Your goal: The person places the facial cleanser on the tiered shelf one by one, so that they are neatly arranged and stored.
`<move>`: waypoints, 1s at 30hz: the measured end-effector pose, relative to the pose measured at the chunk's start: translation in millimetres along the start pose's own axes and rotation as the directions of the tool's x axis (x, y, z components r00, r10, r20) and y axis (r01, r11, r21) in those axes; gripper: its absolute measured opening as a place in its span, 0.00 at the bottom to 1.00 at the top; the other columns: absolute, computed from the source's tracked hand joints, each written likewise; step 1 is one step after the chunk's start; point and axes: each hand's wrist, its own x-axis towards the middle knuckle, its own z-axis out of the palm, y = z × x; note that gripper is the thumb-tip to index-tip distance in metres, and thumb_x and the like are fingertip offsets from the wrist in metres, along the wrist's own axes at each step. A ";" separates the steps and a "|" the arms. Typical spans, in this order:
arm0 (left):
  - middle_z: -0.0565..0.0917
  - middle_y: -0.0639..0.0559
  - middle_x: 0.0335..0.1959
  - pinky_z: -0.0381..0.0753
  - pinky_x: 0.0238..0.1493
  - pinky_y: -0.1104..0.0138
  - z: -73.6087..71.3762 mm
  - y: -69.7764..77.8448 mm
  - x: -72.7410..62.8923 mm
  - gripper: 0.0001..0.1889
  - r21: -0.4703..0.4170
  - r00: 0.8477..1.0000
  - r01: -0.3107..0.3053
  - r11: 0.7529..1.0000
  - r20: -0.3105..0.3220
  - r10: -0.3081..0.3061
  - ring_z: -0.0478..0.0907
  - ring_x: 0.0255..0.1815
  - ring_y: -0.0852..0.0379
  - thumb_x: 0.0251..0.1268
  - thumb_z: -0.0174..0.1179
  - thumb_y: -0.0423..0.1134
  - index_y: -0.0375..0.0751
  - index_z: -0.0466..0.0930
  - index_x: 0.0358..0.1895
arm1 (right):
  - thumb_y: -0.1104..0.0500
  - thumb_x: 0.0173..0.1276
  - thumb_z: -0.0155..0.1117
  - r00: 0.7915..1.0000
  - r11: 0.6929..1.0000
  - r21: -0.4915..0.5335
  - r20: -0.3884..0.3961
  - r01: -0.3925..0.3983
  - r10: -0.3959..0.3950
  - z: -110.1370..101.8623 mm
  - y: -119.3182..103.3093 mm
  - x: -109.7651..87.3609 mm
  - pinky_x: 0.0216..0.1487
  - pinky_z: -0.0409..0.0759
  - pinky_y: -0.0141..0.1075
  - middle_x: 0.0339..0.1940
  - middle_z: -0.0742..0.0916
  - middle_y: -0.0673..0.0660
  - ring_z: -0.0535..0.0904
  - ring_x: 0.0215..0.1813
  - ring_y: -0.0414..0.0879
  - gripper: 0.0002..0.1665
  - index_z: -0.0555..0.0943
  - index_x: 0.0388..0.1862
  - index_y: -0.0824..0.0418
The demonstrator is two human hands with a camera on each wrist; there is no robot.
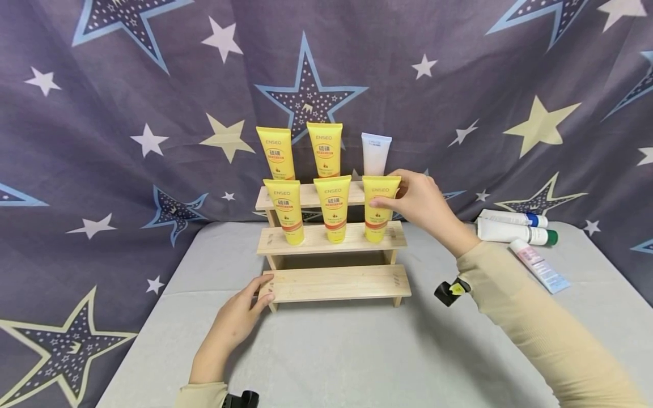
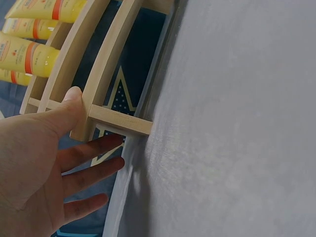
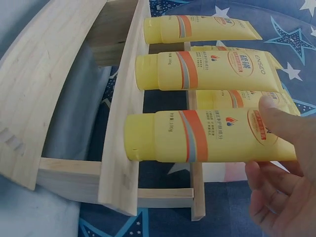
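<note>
My right hand [image 1: 420, 198] pinches a yellow squeeze tube [image 1: 376, 221] near its top, thumb on the printed front and fingers behind. That tube stands cap down at the right end of the middle shelf [image 3: 118, 123] of a three-tier wooden rack [image 1: 336, 283]. Beside it stand a second yellow tube [image 1: 334, 207] and a third yellow tube [image 1: 285, 209]. Down at the rack's lowest shelf, my left hand [image 1: 237, 314] holds the left end. In the left wrist view its thumb [image 2: 73, 96] lies on the plank, with the other fingers spread past the end.
On the top shelf stand two more yellow tubes [image 1: 326, 150] and a white tube [image 1: 374, 153] at the right. Several other tubes [image 1: 512, 232] lie on the grey table [image 1: 357, 357] at the right. A star-patterned curtain [image 1: 357, 68] hangs close behind the rack.
</note>
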 end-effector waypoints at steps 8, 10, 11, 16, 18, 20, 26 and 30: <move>0.71 0.40 0.70 0.65 0.64 0.37 -0.4 0.4 -0.3 0.26 0.002 1.000 0.004 1.000 -0.001 -0.004 0.68 0.68 0.35 0.77 0.50 0.53 0.55 0.65 0.74 | 0.53 0.59 0.78 1.000 1.000 0.028 -0.006 0.014 -0.014 2.4 5.7 -5.2 0.36 0.74 0.41 0.40 0.85 0.60 0.80 0.39 0.52 0.29 0.78 0.54 0.65; 0.72 0.40 0.69 0.65 0.64 0.37 -0.2 0.4 -0.3 0.26 0.002 1.000 0.005 1.000 0.000 -0.005 0.68 0.68 0.35 0.77 0.50 0.53 0.55 0.64 0.74 | 0.54 0.59 0.78 0.999 0.999 0.041 -0.008 0.032 -0.031 2.5 8.7 -7.2 0.38 0.74 0.42 0.41 0.85 0.60 0.81 0.41 0.52 0.29 0.78 0.54 0.65; 0.72 0.40 0.69 0.65 0.64 0.37 -0.1 0.3 -0.2 0.26 0.001 1.000 0.004 1.000 0.000 -0.004 0.68 0.68 0.35 0.77 0.50 0.53 0.55 0.64 0.74 | 0.54 0.58 0.78 0.999 0.998 0.045 -0.011 0.040 -0.040 2.6 10.6 -8.2 0.40 0.74 0.42 0.41 0.86 0.60 0.82 0.42 0.53 0.29 0.78 0.53 0.65; 0.72 0.40 0.69 0.65 0.64 0.38 0.4 0.0 0.0 0.26 -0.001 1.000 0.000 1.000 -0.001 0.000 0.68 0.68 0.35 0.77 0.50 0.52 0.54 0.64 0.74 | 0.56 0.60 0.78 0.998 0.994 0.086 -0.021 0.066 -0.064 2.1 21.1 -14.5 0.46 0.78 0.46 0.47 0.86 0.62 0.83 0.47 0.54 0.30 0.77 0.57 0.66; 0.71 0.40 0.70 0.65 0.64 0.38 0.5 0.0 0.0 0.26 -0.001 1.000 0.000 1.000 0.000 0.000 0.68 0.68 0.35 0.77 0.50 0.52 0.54 0.64 0.74 | 0.57 0.61 0.76 0.998 0.991 0.116 -0.015 0.062 -0.061 1.3 25.8 -18.6 0.49 0.80 0.48 0.50 0.85 0.62 0.83 0.50 0.55 0.31 0.76 0.60 0.66; 0.71 0.40 0.70 0.65 0.64 0.38 0.6 0.1 0.0 0.26 0.002 1.000 0.000 1.000 -0.001 0.000 0.68 0.68 0.35 0.77 0.50 0.53 0.53 0.64 0.74 | 0.58 0.63 0.74 0.998 0.988 0.146 -0.012 0.059 -0.058 0.3 30.6 -23.8 0.51 0.80 0.49 0.52 0.85 0.63 0.82 0.51 0.55 0.30 0.75 0.61 0.66; 0.71 0.40 0.70 0.65 0.64 0.38 0.5 0.5 0.0 0.26 0.005 1.000 0.002 1.000 0.002 -0.002 0.68 0.68 0.35 0.77 0.50 0.53 0.54 0.64 0.74 | 0.56 0.67 0.71 0.997 0.985 0.161 -0.038 0.068 -0.062 -2.4 45.0 -41.0 0.51 0.79 0.46 0.54 0.85 0.61 0.82 0.52 0.54 0.28 0.76 0.62 0.65; 0.71 0.40 0.70 0.65 0.64 0.38 0.2 1.0 -0.5 0.26 0.004 1.000 0.001 1.000 0.001 -0.001 0.67 0.68 0.34 0.78 0.50 0.52 0.53 0.64 0.74 | 0.60 0.68 0.70 0.992 0.977 0.182 -0.089 0.106 -0.091 -3.3 57.1 -51.7 0.49 0.79 0.35 0.52 0.86 0.61 0.82 0.51 0.52 0.24 0.77 0.61 0.66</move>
